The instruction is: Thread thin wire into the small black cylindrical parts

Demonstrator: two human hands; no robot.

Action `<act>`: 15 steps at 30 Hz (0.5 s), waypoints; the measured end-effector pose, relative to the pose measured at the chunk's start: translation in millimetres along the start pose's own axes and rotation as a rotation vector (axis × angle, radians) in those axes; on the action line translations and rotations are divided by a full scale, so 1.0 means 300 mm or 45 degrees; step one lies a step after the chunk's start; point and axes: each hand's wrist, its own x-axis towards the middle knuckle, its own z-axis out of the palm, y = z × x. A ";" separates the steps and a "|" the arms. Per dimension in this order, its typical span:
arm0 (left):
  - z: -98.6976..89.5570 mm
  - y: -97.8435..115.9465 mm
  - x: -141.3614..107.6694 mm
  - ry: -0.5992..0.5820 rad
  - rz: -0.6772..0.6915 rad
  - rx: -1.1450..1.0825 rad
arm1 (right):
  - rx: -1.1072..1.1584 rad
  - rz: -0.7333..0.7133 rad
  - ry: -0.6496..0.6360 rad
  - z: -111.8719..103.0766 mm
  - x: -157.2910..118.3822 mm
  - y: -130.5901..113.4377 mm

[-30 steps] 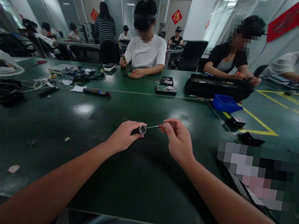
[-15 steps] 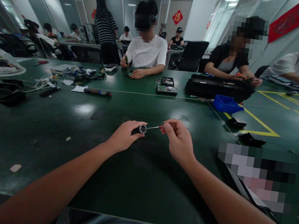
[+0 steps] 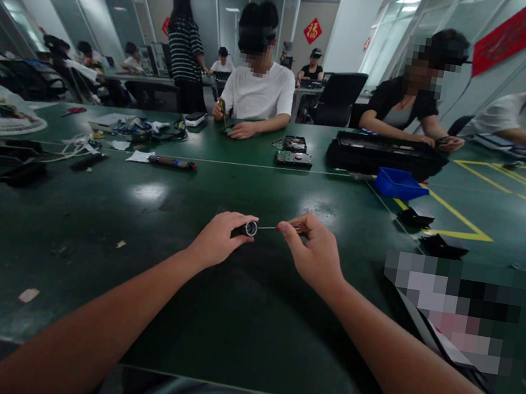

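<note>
My left hand (image 3: 218, 238) is wrapped round a small black cylinder (image 3: 250, 228) with a silvery ring at its open end, which looks like a flashlight head. That end faces right and toward me. Between thumb and fingers, my right hand (image 3: 314, 246) grips a thin screwdriver (image 3: 267, 227) with a reddish handle, mostly covered by the fingers. The metal shaft points left, its tip at the ringed end of the cylinder. Whether the tip touches the inside cannot be made out. Both hands are above the green table (image 3: 244, 314).
Across the table a person in a white shirt (image 3: 259, 93) handles a tool. Hard drives (image 3: 293, 159), a blue bin (image 3: 401, 184) and a long black housing (image 3: 387, 155) stand beyond my hands. A pen-shaped electric screwdriver (image 3: 172, 162) lies left; black parts (image 3: 443, 245) and papers (image 3: 452, 327) lie right.
The fingers of my right hand have shifted slightly on the screwdriver handle, and its shaft lies a little flatter. My left hand and the cylinder have stayed almost still.
</note>
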 end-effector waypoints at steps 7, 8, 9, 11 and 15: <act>-0.005 0.015 -0.001 -0.034 -0.003 0.016 | 0.043 -0.023 -0.098 -0.006 -0.004 -0.006; -0.006 0.016 0.000 -0.034 -0.003 0.013 | 0.029 -0.001 -0.107 -0.005 -0.003 -0.007; -0.006 0.016 0.000 -0.032 -0.002 0.009 | 0.009 0.016 -0.115 -0.005 -0.001 -0.007; -0.006 0.016 -0.001 -0.031 -0.004 0.007 | -0.024 0.031 -0.119 -0.005 0.002 -0.010; -0.004 0.010 -0.003 -0.028 -0.013 0.002 | -0.014 -0.001 -0.156 -0.008 0.002 -0.018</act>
